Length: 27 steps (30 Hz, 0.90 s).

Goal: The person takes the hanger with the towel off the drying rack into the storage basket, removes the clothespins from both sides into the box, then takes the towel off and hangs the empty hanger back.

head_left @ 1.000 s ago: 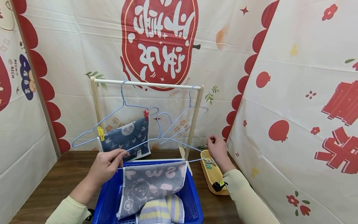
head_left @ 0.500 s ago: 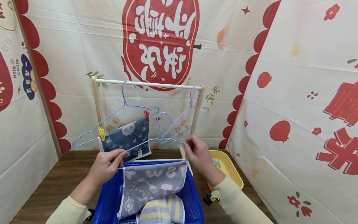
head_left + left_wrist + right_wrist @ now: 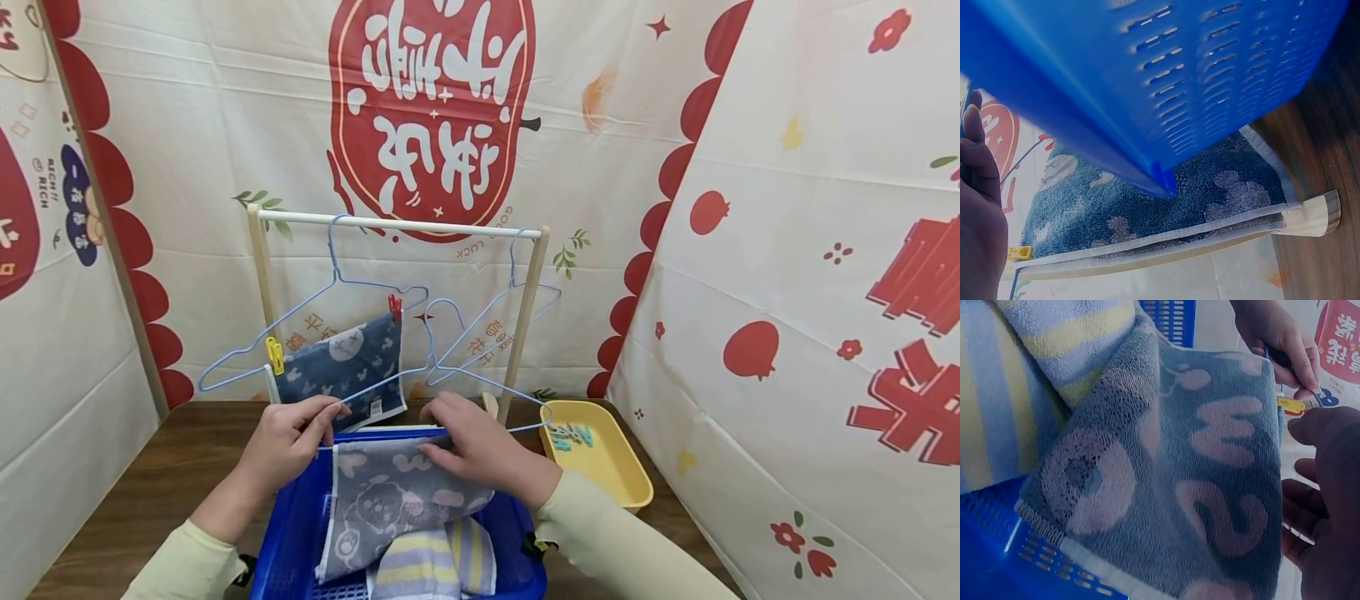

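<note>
In the head view, my left hand (image 3: 296,442) grips the left end of a blue wire hanger (image 3: 378,385), held over a blue basket (image 3: 288,517). A grey towel (image 3: 375,500) with pink letters hangs along the hanger's lower bar, its bottom reaching into the basket. My right hand (image 3: 480,442) is at the towel's upper edge, covering its right part. In the right wrist view, the fingers of the right hand (image 3: 1329,487) lie loosely spread beside the edge of the grey towel (image 3: 1229,456). A yellow-striped towel (image 3: 420,567) lies in the basket.
Behind stands a rack with a white rail (image 3: 405,223). On it hang a hanger with a dark blue towel (image 3: 345,367), held by a yellow clothespin (image 3: 274,356) and a red clothespin (image 3: 394,307), and another hanger (image 3: 487,321). A yellow tray (image 3: 600,467) with several clothespins stands right.
My right hand has come from above the yellow tray leftward, past the hanger's right end, to the grey towel's upper edge. My left hand has stayed on the hanger.
</note>
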Motion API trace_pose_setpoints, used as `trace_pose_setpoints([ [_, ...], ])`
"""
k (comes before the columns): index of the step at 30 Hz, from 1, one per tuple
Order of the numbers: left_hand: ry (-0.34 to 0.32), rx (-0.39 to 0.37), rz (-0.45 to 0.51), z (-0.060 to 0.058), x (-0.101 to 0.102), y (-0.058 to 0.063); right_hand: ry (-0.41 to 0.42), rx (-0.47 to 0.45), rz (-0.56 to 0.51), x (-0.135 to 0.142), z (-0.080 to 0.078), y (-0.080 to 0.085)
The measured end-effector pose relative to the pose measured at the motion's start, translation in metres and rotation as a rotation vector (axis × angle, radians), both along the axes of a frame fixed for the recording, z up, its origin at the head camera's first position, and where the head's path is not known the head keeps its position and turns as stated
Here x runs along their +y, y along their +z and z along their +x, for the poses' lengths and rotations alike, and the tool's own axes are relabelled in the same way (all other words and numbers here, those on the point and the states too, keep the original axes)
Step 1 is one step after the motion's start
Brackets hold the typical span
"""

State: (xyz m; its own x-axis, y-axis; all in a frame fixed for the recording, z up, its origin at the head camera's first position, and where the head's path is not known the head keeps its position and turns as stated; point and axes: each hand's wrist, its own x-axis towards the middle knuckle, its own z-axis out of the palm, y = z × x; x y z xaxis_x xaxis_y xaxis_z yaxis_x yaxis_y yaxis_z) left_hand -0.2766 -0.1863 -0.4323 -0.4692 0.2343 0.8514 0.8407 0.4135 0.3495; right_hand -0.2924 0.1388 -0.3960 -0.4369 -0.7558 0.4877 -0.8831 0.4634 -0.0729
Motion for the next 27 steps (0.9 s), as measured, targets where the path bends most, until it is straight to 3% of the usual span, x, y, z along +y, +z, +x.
trace_pose_setpoints([
  [11, 0.001, -0.001, -0.002, 0.000, 0.000, 0.000, -0.065, 0.001, 0.045, -0.005, 0.000, -0.011],
  [27, 0.007, -0.002, 0.014, 0.000, -0.002, 0.000, -0.002, 0.024, -0.062, -0.005, 0.001, -0.011],
])
